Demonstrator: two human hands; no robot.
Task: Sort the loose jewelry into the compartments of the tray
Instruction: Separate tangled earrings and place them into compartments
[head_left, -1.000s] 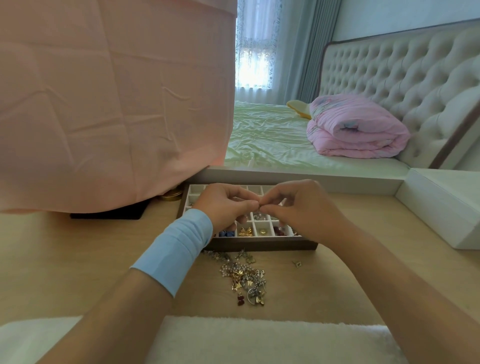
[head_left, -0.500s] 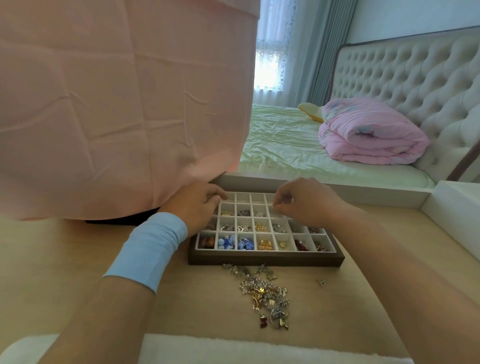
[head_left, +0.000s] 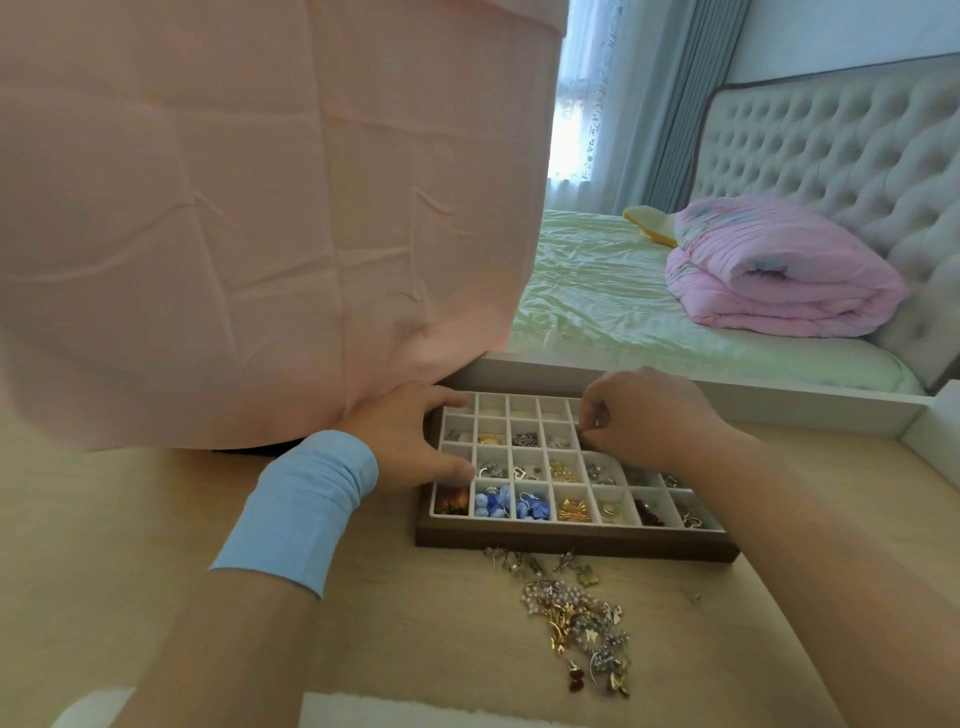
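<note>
The tray (head_left: 571, 541) sits on the desk (head_left: 156, 519), its white compartments already dotted with pieces: blue beads (head_left: 493, 501) fill 2 cells in the row nearest the person, and gold and silver bits lie in the cells beyond. The left hand (head_left: 410, 436), with a blue wristband (head_left: 301, 504) behind it, is at the tray's left edge. Its thumb lies across the far-left corner and its fingers (head_left: 457, 470) are spread, unclenched, resting on the left rim. The right hand (head_left: 649, 415) hovers over the tray's far-right cells, fingers (head_left: 589, 423) bunched into a tight pinch. I cannot tell if a piece sits between them. The loose jewelry (head_left: 576, 618) lies in a tangled heap just in front of the tray's near wall, with 1 stray bit (head_left: 693, 596) off to the heap's right. A pink cloth (head_left: 234, 208) hangs at the tray's far-left, touching the back of the left hand.
</note>
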